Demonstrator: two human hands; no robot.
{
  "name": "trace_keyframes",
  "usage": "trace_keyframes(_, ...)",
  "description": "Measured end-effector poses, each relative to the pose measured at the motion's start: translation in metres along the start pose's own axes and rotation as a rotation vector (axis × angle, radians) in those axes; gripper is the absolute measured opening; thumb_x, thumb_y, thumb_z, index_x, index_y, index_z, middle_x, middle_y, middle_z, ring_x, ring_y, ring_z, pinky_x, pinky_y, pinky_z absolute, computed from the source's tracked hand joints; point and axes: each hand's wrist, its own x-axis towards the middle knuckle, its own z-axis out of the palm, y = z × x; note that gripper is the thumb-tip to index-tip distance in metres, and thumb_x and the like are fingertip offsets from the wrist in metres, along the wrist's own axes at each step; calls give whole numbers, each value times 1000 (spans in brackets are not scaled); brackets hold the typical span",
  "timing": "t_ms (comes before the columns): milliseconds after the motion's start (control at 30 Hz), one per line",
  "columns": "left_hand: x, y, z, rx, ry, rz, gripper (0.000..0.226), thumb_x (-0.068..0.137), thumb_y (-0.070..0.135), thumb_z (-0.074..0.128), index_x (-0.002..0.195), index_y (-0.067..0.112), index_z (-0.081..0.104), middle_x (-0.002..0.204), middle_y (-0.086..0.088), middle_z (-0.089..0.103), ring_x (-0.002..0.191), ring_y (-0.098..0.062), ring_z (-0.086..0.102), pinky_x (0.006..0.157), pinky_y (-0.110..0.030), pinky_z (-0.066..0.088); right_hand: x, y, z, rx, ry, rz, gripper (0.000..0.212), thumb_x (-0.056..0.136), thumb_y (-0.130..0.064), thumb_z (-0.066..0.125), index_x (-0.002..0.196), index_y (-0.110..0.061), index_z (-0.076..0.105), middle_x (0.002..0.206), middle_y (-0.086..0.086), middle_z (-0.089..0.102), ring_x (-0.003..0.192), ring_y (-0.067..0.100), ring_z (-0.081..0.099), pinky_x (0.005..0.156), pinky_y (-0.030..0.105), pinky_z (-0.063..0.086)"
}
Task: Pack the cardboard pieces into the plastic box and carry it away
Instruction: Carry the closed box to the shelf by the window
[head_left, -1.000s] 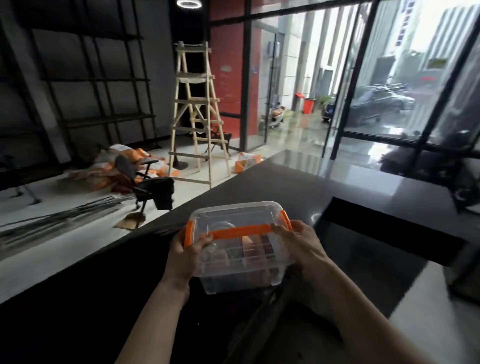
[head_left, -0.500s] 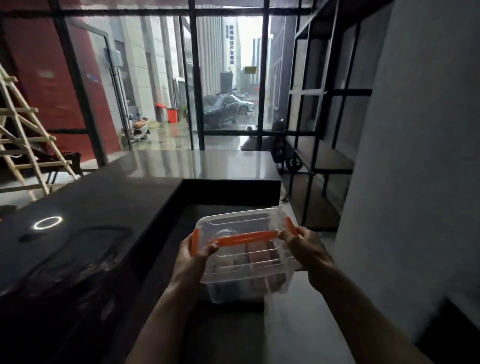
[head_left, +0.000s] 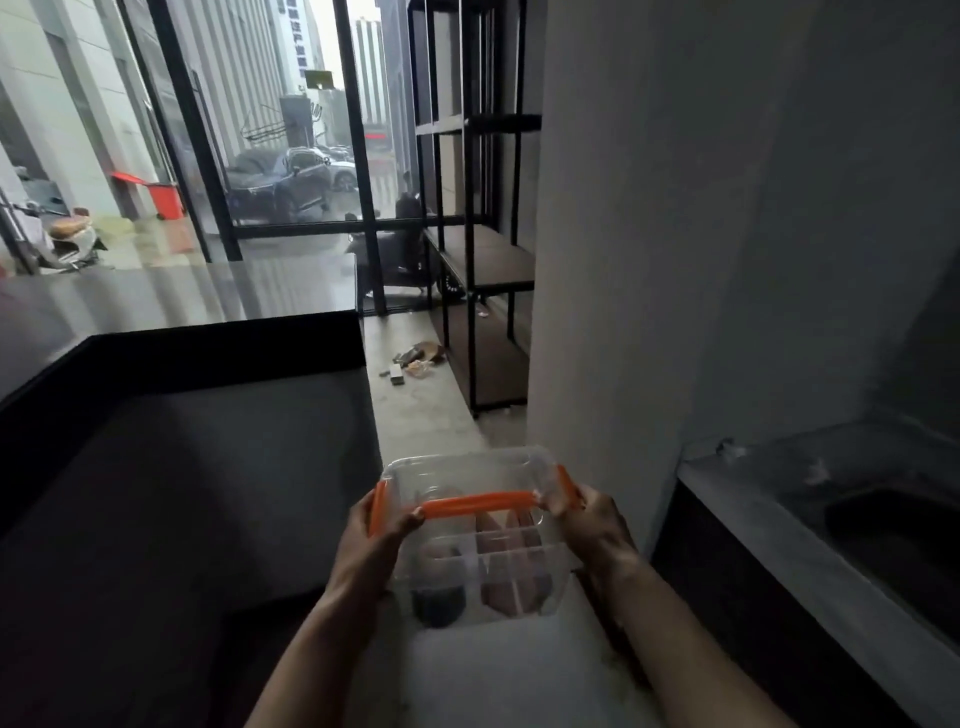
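Head view: clear rectangular plastic box with orange handle and side latches (head_left: 470, 535) held up in the air at waist level, lid on, well clear of the dark bench (head_left: 171, 467) to the left. Brown cardboard pieces (head_left: 506, 566) visible through the clear walls, standing in the right-hand compartments; a dark item in the lower left compartment, too murky to identify. Left hand (head_left: 382, 540) curled round the left end, thumb hooked over the lid beside the orange latch. Right hand (head_left: 589, 525) curled round the right end, fingers pressed at the handle's tip. Long axis of the box running left to right, straight across between the two hands, so each hand equally close and the load shared evenly. Packing apparently done; carrying stage under way, by the look of it. Ahead, a strip of grey concrete floor (head_left: 421, 410) leading between the bench and a grey wall (head_left: 649, 260), with scattered litter (head_left: 415, 358) lying on it and a black metal shelving rack (head_left: 478, 249) beyond. Grey sink counter (head_left: 831, 525) close on the right, a likely snag for the right elbow.
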Motion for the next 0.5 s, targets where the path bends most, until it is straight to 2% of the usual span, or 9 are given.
trace_keyframes(67,8,1,13,-7,5,5,105,48,70,85,138,23,57,124,-8,70,107,-24,71,66,-28,60,12,1,-10,-13,22,-8,56,83,-50,67,129,-17,64,111,6,70,99,26,66,79,36,56)
trace_keyframes(100,12,2,18,-15,2,9,105,48,69,86,138,23,56,125,-9,70,107,-24,71,65,-28,59,17,0,-13,-11,21,-6,56,84,-49,66,130,-17,62,111,6,70,98,25,66,80,37,56)
trace_keyframes(200,29,1,22,-53,4,-15,101,54,64,85,141,24,53,128,-9,67,110,-26,69,71,-34,60,31,-8,-14,-9,-14,-26,55,90,-47,64,134,-15,58,109,5,66,88,19,62,61,25,46)
trace_keyframes(267,45,2,21,-76,4,-27,102,53,65,86,141,26,52,130,-9,65,112,-28,68,79,-44,61,45,-12,-9,-4,-23,-41,56,91,-46,63,138,-15,56,112,6,65,91,20,61,57,23,42)
trace_keyframes(333,64,3,19,-90,-2,-28,103,52,64,85,142,27,51,131,-9,64,114,-29,66,81,-47,60,61,-17,0,11,-25,-44,59,92,-43,63,142,-14,53,118,7,65,99,24,61,63,26,46)
trace_keyframes(400,87,3,16,-91,-5,-11,105,53,63,83,144,24,48,132,-9,63,114,-28,65,76,-39,58,81,-24,10,16,-39,-34,61,91,-44,63,144,-15,51,122,9,65,102,25,62,70,31,51)
trace_keyframes(500,126,3,10,-108,4,19,111,50,62,82,146,21,46,134,-10,61,114,-27,64,77,-37,57,114,-38,30,35,-63,-35,64,89,-49,63,143,-18,50,120,9,67,104,29,66,86,47,59)
